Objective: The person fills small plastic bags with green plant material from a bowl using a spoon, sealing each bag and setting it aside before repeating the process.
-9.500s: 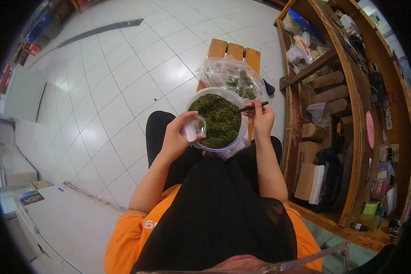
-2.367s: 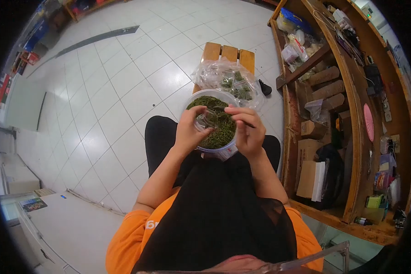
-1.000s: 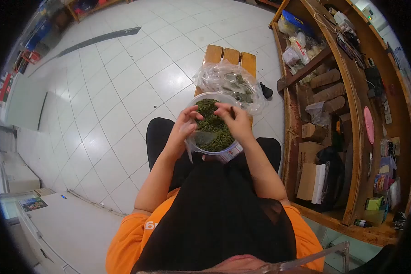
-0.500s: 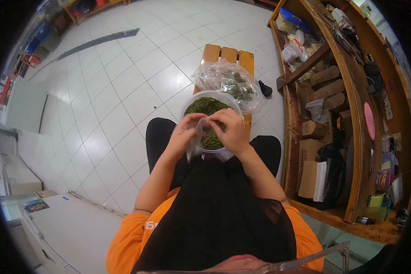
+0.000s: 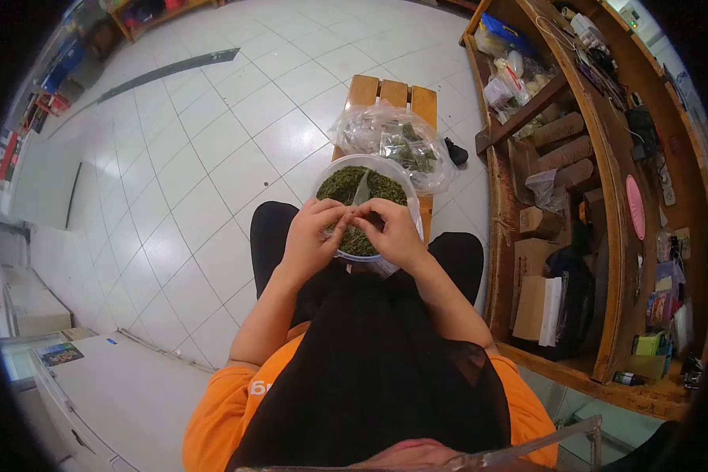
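Over a round white tub [image 5: 411, 197] of green, moss-like dried plant bits [image 5: 340, 184], my two hands meet with fingertips together. A small clear plastic bag [image 5: 362, 191] sticks out beyond the fingertips, lying over the green bits. My left hand [image 5: 316, 232] pinches its near edge from the left. My right hand [image 5: 392, 230] pinches the same edge from the right, thumb against fingers. Behind the tub lies a large clear plastic bag [image 5: 358, 130] with small packets of green material [image 5: 409, 149] in it.
The tub and large bag rest on a slatted wooden bench [image 5: 397, 93] between my knees. A wooden shelf unit [image 5: 499, 228] with boxes and bags stands at the right. A black object [image 5: 456, 151] lies beside the bench. White tiled floor [image 5: 212, 149] spreads left.
The small bag has swung from hanging on the near left side to pointing away over the tub. My hands have come closer together, fingertips now meeting.
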Action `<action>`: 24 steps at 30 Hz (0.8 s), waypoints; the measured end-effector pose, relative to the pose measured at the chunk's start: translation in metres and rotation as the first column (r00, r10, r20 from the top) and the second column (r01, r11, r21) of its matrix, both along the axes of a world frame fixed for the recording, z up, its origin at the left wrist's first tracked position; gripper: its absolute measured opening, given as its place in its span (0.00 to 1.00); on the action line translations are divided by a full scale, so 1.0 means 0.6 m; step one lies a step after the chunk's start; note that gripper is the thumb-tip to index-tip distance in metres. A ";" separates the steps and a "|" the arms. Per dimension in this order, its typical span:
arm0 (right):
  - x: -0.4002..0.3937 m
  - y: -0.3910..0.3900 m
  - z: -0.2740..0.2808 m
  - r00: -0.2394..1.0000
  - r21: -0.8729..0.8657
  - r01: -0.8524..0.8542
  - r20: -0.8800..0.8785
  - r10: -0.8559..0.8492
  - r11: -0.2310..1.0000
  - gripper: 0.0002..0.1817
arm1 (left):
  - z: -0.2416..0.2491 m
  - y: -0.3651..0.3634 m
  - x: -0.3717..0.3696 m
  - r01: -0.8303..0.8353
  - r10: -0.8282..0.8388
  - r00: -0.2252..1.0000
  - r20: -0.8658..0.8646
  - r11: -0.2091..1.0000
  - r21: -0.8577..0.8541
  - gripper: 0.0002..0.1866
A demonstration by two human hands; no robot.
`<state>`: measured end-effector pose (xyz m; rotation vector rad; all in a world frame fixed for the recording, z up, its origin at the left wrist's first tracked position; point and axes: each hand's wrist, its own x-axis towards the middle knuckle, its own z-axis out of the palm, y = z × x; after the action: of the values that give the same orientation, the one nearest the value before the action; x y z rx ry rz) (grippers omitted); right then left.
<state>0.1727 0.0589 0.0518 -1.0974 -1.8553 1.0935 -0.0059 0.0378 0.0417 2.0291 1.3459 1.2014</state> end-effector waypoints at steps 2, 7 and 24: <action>-0.007 0.000 -0.009 1.000 0.056 -0.019 0.003 0.019 0.998 0.08 | 0.004 0.001 -0.003 -0.003 0.003 1.000 -0.017 0.999 0.041 0.04; -0.022 -0.001 -0.019 0.992 0.295 -0.076 0.121 0.041 0.953 0.08 | 0.006 0.000 -0.012 -0.043 0.070 0.963 -0.260 0.993 0.106 0.05; -0.017 0.008 -0.027 0.983 0.295 -0.057 0.185 0.001 0.954 0.23 | 0.037 0.002 -0.020 -0.004 0.013 0.998 -0.056 0.987 0.159 0.18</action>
<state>0.1623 0.0638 0.0359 -1.0207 -2.1047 0.7129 -0.0181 0.0393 0.0636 2.1842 1.3244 1.3011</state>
